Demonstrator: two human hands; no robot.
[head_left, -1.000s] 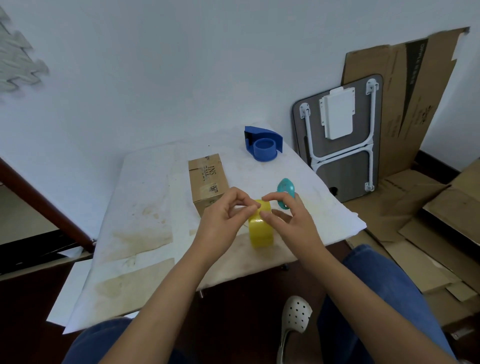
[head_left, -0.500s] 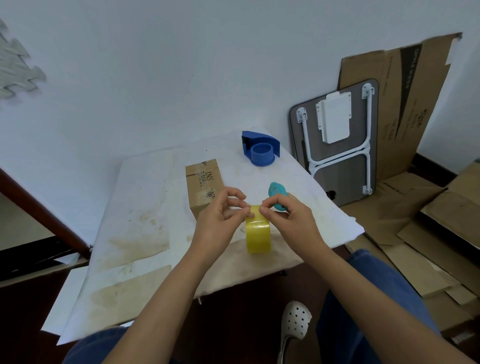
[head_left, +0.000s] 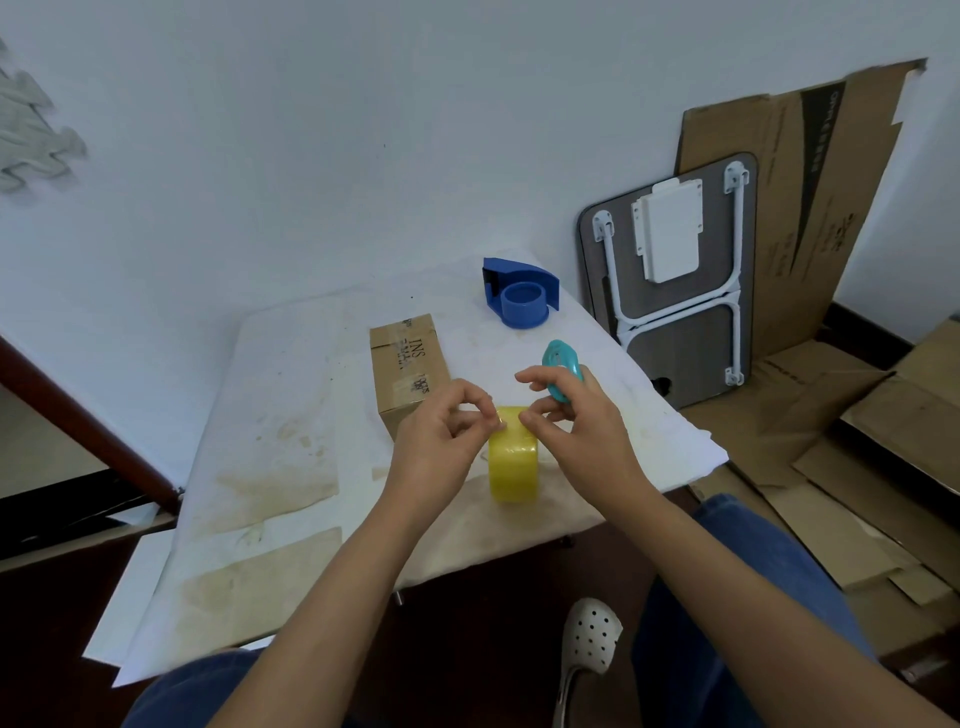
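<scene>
A yellow roll of tape (head_left: 513, 470) stands on edge near the front of the white-covered table (head_left: 280, 415). My left hand (head_left: 441, 441) pinches at the top left of the roll with thumb and forefinger. My right hand (head_left: 576, 426) picks at the top right of the roll with its fingertips, and a teal plastic tool (head_left: 561, 370) sits tucked in the same hand. A small cardboard box (head_left: 408, 366) lies just behind my left hand.
A blue tape dispenser (head_left: 521, 299) sits at the table's back right corner. A folded grey table (head_left: 675, 280) and flattened cardboard (head_left: 789, 171) lean on the wall to the right, with more cardboard on the floor. My knees and a white shoe (head_left: 589, 642) are below.
The roll stays in place between my hands. My right index finger has lifted and straightened. The teal tool shows higher in my right hand.
</scene>
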